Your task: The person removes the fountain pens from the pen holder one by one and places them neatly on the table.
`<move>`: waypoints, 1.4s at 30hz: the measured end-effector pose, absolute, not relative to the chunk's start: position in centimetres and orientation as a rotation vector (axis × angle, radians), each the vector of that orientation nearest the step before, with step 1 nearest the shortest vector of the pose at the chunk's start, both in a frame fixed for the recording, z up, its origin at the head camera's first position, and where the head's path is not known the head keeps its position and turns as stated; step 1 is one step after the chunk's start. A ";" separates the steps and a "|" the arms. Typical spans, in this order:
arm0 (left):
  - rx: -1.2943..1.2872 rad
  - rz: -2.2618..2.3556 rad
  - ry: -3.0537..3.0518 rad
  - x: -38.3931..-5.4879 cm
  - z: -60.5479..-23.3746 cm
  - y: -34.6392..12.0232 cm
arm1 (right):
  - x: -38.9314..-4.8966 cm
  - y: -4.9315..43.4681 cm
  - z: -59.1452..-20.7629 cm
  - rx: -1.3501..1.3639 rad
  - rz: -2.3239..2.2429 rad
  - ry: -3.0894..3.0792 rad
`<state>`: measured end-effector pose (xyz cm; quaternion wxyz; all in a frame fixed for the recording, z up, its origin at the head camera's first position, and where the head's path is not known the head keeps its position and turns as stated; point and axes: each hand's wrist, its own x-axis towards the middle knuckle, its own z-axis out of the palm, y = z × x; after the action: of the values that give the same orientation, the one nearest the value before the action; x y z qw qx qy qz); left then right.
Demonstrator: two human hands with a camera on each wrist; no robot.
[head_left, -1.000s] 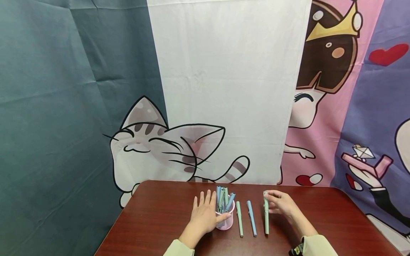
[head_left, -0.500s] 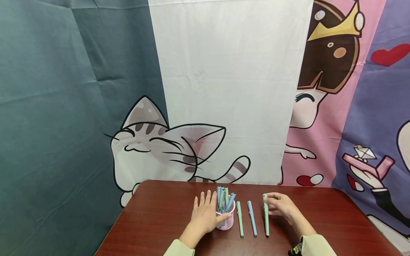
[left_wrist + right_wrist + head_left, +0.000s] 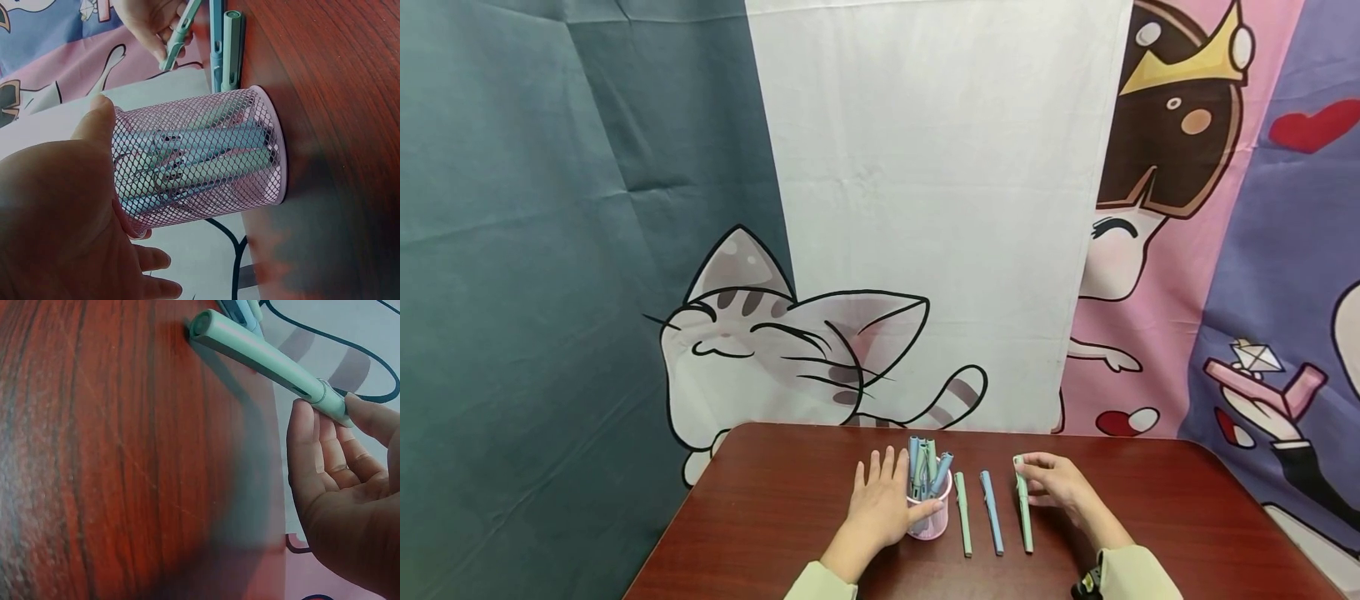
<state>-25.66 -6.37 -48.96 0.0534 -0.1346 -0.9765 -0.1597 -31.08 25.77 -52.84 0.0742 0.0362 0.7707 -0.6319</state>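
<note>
My right hand [image 3: 1060, 483] pinches a light green pen [image 3: 1024, 508] near its clip end, between thumb and fingers. In the right wrist view the pen [image 3: 262, 356] slants, and its far end is low over the table. My left hand [image 3: 878, 507] lies beside a pink mesh pen cup [image 3: 930, 523], fingers straight and spread, thumb across its near side. The left wrist view shows the hand against the rim of the cup [image 3: 269, 150]. Several blue and green pens [image 3: 923, 467] stand in the cup. To its right lie a green pen [image 3: 963, 517] and a blue pen [image 3: 992, 512].
The reddish-brown wooden table [image 3: 760, 508] ends at a printed cloth backdrop [image 3: 940, 208] showing a cartoon cat. A watch [image 3: 1087, 583] is on my right wrist.
The green pen in my right hand has come down slightly, and its upper end has tipped a little to the left. The left hand and the cup stay put.
</note>
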 end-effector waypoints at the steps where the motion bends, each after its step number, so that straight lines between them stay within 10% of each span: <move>1: -0.408 -0.482 -2.966 -25.7 -48.9 -6.4 | -31.1 25.7 -52.9 0.105 -1.895 2.317; 42: -0.395 -0.482 -2.983 -25.9 -49.1 -6.3 | -32.0 24.3 -53.8 0.158 -1.467 2.668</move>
<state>-25.86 -6.29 -49.06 0.0473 -0.1295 -0.9778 -0.1579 -31.99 24.29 -53.77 0.0463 0.0517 0.8742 -0.4806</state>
